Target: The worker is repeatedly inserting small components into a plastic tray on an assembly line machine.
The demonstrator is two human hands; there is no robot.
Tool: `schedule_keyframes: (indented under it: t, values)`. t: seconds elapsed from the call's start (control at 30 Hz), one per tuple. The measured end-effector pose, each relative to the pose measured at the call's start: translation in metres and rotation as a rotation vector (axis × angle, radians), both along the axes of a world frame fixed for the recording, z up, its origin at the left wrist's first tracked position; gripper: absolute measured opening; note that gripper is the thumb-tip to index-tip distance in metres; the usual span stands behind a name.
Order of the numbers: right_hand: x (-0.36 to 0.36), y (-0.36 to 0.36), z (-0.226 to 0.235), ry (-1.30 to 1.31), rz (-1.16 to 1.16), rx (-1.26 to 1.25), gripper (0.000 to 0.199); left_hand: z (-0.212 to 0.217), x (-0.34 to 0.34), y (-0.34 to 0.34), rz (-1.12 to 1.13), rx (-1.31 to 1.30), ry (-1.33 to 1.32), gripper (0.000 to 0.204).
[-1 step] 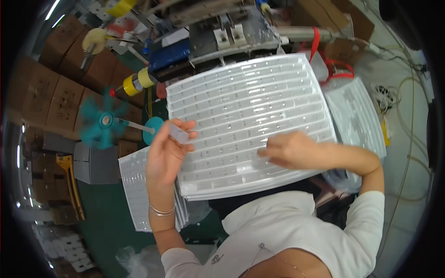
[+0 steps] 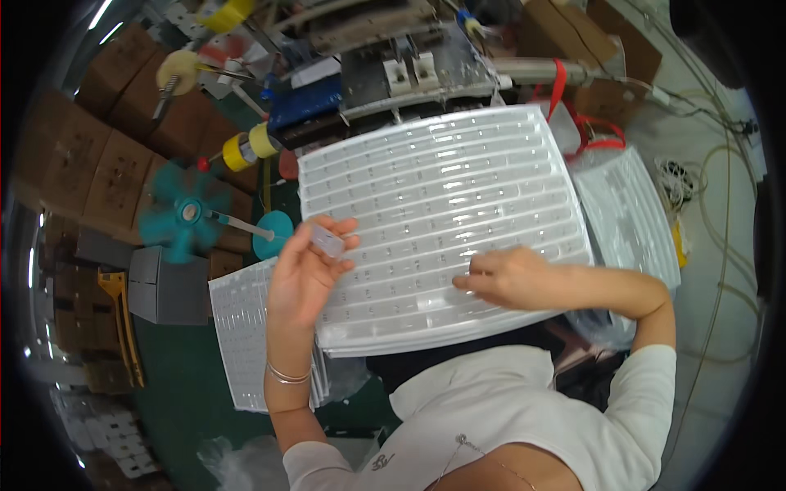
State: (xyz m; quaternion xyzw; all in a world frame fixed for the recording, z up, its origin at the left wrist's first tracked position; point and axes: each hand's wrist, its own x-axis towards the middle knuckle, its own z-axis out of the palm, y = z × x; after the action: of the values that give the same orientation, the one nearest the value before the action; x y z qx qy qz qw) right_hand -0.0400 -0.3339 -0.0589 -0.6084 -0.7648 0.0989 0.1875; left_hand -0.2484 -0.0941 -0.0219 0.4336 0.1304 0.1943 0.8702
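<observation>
Two bare hands work over a big clear plastic tray (image 2: 442, 204) that is moulded into long rows of small pockets. The left hand (image 2: 303, 274) is raised at the tray's left edge, palm turned toward the camera, and pinches a small clear piece (image 2: 327, 242) between thumb and fingertips; it looks lifted so that the piece can be turned to the light and checked, though what the piece is I cannot tell. A thin bangle (image 2: 288, 376) circles that wrist. The right hand (image 2: 509, 277) lies low on the tray's near right part, fingers curled and pointing left, their tips pressed on a row of pockets; it holds nothing that shows, and seems to steady the tray or keep a place in the row. So the small piece sits well up and left of the right hand, while the tray lies under both, touching the right and just behind the left.

The tray tilts against the person's lap, probably to keep its rows within easy reach. A second stack of the same trays (image 2: 246, 335) lies below the left forearm on the green floor (image 2: 188, 385), and another stack (image 2: 630, 213) lies to the right. Farther off stand a teal fan (image 2: 182, 213), a yellow tape roll (image 2: 239, 150), brown cartons (image 2: 90, 164) and a grey machine (image 2: 409, 65).
</observation>
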Motion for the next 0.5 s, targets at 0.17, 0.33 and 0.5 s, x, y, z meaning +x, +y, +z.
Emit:
schedule_keyframes:
  t: [0.17, 0.33, 0.5]
  values:
    - [-0.023, -0.008, -0.021, -0.285, 0.110, 0.035, 0.035, -0.006, 0.006, -0.024, -0.042, -0.191, 0.021, 0.023]
    - [-0.032, 0.001, -0.031, -0.472, 0.107, -0.045, 0.028, -0.018, 0.016, -0.014, -0.088, 0.048, -0.082, 0.021]
    - [0.011, 0.027, 0.018, 0.132, 0.034, 0.096, 0.025, -0.019, 0.049, -0.030, 0.034, 0.982, 0.302, 0.022]
